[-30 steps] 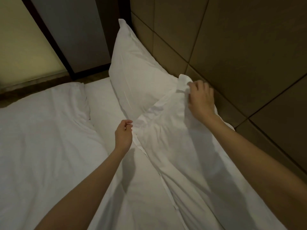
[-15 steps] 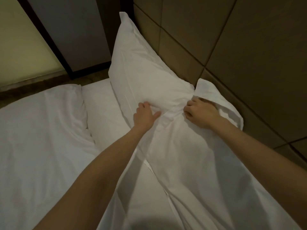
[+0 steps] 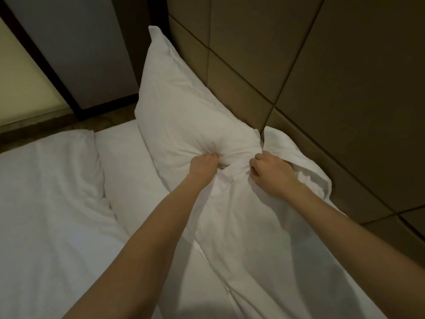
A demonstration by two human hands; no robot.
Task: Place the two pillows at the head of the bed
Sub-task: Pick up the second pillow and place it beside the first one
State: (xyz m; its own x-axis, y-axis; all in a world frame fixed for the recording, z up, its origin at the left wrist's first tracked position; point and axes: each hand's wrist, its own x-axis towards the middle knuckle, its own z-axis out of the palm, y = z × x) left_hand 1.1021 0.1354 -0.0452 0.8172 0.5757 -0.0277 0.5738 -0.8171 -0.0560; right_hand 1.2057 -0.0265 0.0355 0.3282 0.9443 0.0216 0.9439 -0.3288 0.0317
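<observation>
Two white pillows lean against the brown padded headboard (image 3: 322, 77). The far pillow (image 3: 184, 107) stands tilted, its top corner high against the wall. The near pillow (image 3: 264, 238) lies along the headboard toward me, its upper corner (image 3: 282, 143) sticking up. My left hand (image 3: 203, 165) is closed, fingers pressed into the far pillow's lower corner. My right hand (image 3: 271, 173) is closed on bunched fabric at the near pillow's top, where the two pillows meet.
White bed sheet (image 3: 124, 162) runs beside the pillows. A rumpled white duvet (image 3: 50, 203) covers the left part of the bed. Beyond the bed are a dark floor strip (image 3: 69, 120), a grey panel and a pale glass pane in a dark frame.
My left hand rose from the sheet to the far pillow's lower corner and dug in. My right hand dropped from the near pillow's raised corner to the seam between the pillows.
</observation>
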